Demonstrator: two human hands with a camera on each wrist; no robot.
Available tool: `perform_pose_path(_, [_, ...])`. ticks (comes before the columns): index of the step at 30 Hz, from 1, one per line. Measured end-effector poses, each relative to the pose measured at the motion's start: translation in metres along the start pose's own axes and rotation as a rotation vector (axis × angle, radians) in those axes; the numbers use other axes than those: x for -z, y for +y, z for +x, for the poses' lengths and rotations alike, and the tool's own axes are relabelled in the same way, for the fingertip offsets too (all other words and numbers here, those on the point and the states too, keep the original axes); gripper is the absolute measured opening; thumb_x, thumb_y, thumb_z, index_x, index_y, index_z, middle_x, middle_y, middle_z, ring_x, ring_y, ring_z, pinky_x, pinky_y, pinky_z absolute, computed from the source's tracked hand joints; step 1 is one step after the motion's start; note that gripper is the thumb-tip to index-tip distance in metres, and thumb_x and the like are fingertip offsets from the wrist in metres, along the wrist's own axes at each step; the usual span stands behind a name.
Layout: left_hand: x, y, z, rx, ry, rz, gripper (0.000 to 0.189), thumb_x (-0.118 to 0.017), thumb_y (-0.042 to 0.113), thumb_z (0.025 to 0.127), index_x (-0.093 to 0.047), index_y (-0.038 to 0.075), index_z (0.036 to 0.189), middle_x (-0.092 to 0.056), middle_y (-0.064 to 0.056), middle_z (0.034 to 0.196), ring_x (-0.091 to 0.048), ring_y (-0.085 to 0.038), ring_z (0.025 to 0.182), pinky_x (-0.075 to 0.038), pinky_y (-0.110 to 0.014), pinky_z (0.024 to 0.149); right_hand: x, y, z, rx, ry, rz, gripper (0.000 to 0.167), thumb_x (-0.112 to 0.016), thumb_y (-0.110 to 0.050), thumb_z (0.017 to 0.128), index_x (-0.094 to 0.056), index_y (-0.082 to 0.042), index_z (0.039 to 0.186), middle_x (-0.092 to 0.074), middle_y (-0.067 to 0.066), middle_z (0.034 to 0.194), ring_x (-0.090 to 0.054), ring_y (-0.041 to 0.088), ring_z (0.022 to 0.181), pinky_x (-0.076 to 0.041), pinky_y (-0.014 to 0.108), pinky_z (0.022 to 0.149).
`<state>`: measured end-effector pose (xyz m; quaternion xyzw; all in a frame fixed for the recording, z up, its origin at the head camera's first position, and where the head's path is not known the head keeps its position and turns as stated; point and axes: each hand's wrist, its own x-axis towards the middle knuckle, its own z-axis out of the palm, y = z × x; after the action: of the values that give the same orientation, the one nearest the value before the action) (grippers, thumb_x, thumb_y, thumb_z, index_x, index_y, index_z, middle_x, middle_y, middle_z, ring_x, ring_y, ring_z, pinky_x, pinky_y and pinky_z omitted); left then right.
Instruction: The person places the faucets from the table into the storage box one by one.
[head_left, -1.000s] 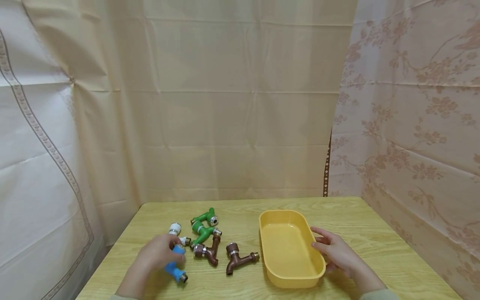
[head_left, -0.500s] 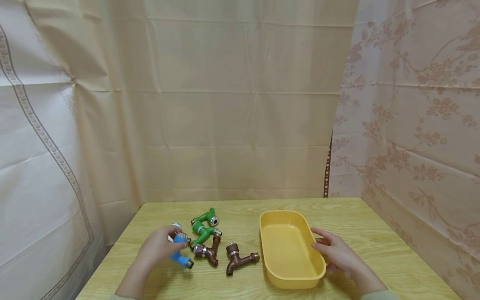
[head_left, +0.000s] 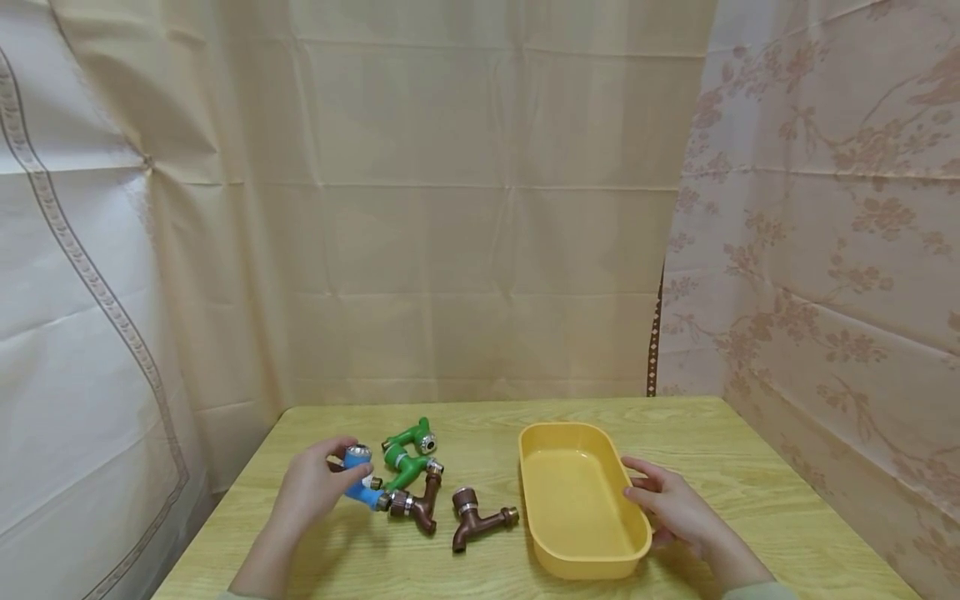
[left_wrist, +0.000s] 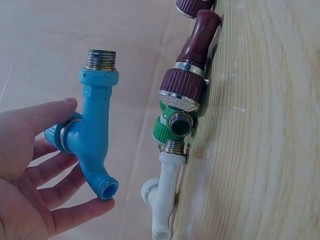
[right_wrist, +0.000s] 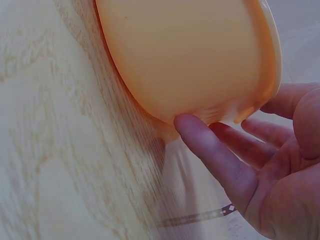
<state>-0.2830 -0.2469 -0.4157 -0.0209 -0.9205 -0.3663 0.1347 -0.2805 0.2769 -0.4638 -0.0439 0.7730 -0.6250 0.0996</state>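
Observation:
My left hand holds a blue tap by its knob end, raised off the table. Its threaded inlet points up in the left wrist view, and a fingertip touches the spout. Just past it a white tap lies on the table, mostly hidden by the hand in the head view. Two green taps and a brown tap lie close together to the right. On the other side, my right hand rests its extended fingers against the outer wall of a yellow tray.
A second brown tap lies between the cluster and the tray. Everything stands on a wood-grain table. Beige curtains hang behind it, with a floral one on the right.
My left hand has lifted the blue tap and moved it away from me and slightly right, tilting its knob upward. The right hand and the tray have stayed in place.

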Motion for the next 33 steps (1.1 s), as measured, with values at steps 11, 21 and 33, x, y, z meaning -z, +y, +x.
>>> perform_pose_path(11, [-0.005,0.001,0.001,-0.018,0.037,-0.044,0.053,-0.087,0.034,0.083,-0.07,0.008,0.125,-0.069,-0.006,0.107,-0.067,-0.021,0.091,-0.057,-0.03,0.066,-0.001,-0.002,-0.001,-0.004,0.0,0.013,0.067,-0.061,-0.015,0.103,-0.027,-0.001,0.159,-0.034,0.041,0.149,-0.064,0.039,0.111,-0.058,0.059,0.064])
perform_pose_path(21, [-0.011,0.006,0.0,-0.004,0.063,-0.102,0.05,-0.086,0.029,0.084,-0.069,0.006,0.126,-0.069,-0.009,0.109,-0.068,-0.022,0.092,-0.057,-0.029,0.065,-0.001,-0.002,-0.002,-0.004,-0.004,0.017,0.068,-0.061,-0.016,0.103,-0.026,-0.001,0.159,-0.034,0.041,0.149,-0.064,0.039,0.11,-0.058,0.059,0.064])
perform_pose_path(33, [-0.016,0.013,0.002,-0.004,0.087,-0.145,0.048,-0.086,0.029,0.084,-0.07,0.007,0.124,-0.069,-0.006,0.102,-0.067,-0.02,0.088,-0.056,-0.028,0.064,-0.001,-0.003,-0.002,-0.009,-0.012,0.023,0.069,-0.061,-0.015,0.103,-0.025,-0.001,0.159,-0.036,0.04,0.148,-0.065,0.037,0.108,-0.058,0.059,0.064])
